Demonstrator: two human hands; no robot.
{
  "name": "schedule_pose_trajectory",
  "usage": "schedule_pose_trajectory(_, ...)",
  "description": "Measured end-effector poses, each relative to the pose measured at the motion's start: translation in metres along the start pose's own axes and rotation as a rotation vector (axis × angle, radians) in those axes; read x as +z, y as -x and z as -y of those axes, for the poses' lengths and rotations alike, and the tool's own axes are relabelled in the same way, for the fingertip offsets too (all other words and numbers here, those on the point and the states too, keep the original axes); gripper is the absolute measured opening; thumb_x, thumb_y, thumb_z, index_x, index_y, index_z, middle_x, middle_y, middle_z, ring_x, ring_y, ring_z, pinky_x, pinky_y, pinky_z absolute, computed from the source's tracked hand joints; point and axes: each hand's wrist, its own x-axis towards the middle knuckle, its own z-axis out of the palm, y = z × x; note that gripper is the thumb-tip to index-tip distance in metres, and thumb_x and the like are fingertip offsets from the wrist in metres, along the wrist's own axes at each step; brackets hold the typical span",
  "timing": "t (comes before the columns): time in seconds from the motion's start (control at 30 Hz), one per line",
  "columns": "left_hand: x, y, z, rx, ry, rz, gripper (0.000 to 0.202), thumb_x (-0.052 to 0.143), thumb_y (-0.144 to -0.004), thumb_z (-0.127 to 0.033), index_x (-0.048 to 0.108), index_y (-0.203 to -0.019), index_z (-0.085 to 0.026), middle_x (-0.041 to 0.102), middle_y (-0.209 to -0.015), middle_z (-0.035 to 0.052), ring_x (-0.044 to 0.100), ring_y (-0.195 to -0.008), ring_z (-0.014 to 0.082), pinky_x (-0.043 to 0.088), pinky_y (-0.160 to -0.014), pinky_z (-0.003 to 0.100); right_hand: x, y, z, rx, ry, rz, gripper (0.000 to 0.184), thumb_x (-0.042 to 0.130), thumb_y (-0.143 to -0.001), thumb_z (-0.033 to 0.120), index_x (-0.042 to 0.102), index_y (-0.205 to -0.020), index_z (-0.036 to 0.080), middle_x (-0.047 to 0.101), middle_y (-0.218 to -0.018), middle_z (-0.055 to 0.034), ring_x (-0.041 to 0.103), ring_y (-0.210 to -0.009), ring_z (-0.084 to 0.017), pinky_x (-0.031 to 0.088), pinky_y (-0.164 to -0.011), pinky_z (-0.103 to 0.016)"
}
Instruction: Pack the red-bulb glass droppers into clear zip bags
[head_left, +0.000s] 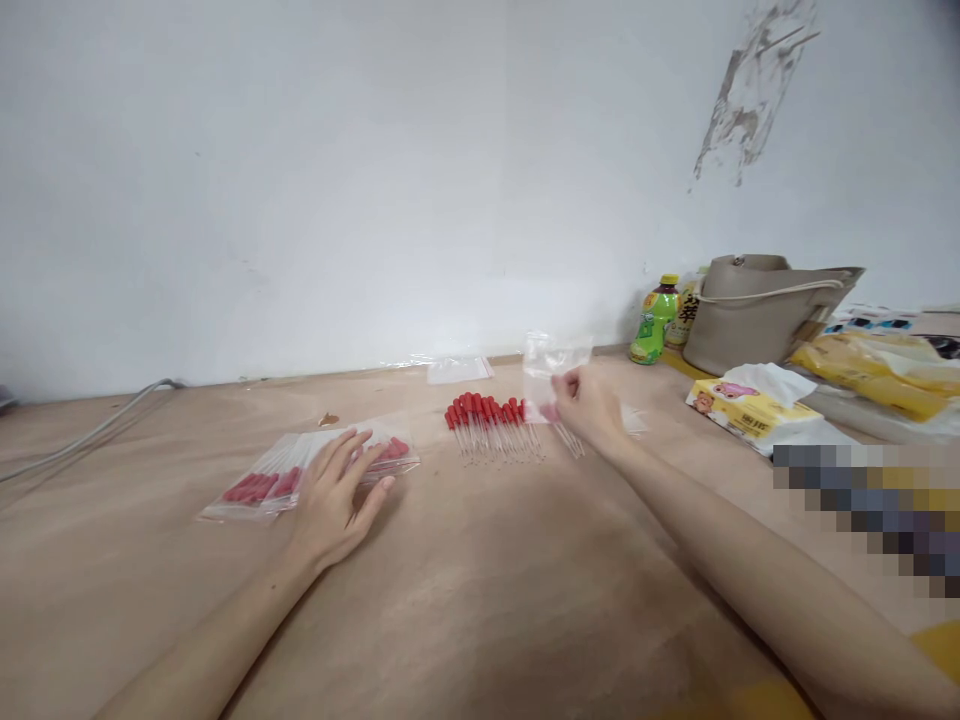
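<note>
My left hand (336, 500) lies flat with its fingers apart on a spread of clear zip bags (289, 450), which have red rubber bulbs inside. To the right of it, several glass droppers (487, 415) with red bulbs lie in a row, their bulbs toward the wall. My right hand (592, 400) pinches a clear plastic bag (544, 360) at its right side, and the bag stands up over the right end of the row. Thin dropper tubes show below that bag; whether their bulbs are inside it I cannot tell.
Flat clear bags (457, 370) lie near the wall. At the right are a green drink bottle (652, 320), a grey bucket-shaped bag (757, 310), a yellow tissue pack (750, 410) and yellow packaging (885, 370). A grey cable (97, 430) runs along the left.
</note>
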Motion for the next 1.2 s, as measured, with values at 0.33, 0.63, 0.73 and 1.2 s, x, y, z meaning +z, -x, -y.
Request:
schedule_pose_trajectory(0.33,0.007,0.008,-0.061,-0.511,1.053,0.467,0.059,0.059,-0.076,-0.044,0.037,-0.125,-0.019,0.063,-0.089,0.005,0.062,-0.076,0.0192,0.049,-0.069,0.032,0.02,0.11,0.072,-0.387,-0.13,0.511,0.032,0.047,-0.079,0.044,0.058,-0.062,0.019,0.063,-0.064,-0.0027,0.052,-0.06,-0.015,0.027,-0.077,-0.036)
schedule_pose_trajectory(0.63,-0.005,0.003,-0.033,0.118,-0.012,0.203,0.029,0.044,-0.087,-0.032,0.059,-0.11,-0.022,0.057,-0.109,0.0088,0.049,-0.103,0.0292,0.036,-0.088,0.049,0.012,-0.015,-0.019,0.122,0.302,0.24,0.029,0.047,-0.078,0.038,0.063,-0.085,0.016,0.063,-0.097,-0.013,0.056,-0.092,-0.025,0.034,-0.077,-0.036)
schedule_pose_trajectory(0.73,0.002,0.016,-0.055,0.131,-0.069,0.253,0.032,0.043,-0.088,-0.037,0.057,-0.113,-0.022,0.053,-0.118,0.009,0.047,-0.108,0.0284,0.038,-0.089,0.047,0.02,-0.027,-0.044,0.228,0.299,0.295,0.033,0.049,-0.075,0.044,0.065,-0.08,0.015,0.063,-0.095,-0.0135,0.056,-0.092,-0.027,0.035,-0.078,-0.038)
schedule_pose_trajectory(1.2,0.006,0.024,-0.076,0.24,0.183,0.406,0.034,0.041,-0.09,-0.033,0.048,-0.122,-0.024,0.044,-0.13,0.0072,0.037,-0.121,0.0253,0.032,-0.099,0.046,0.031,-0.028,-0.05,0.357,-0.021,0.206,0.024,0.057,-0.064,0.041,0.066,-0.063,0.018,0.06,-0.056,-0.0074,0.059,-0.076,-0.027,0.037,-0.073,-0.039)
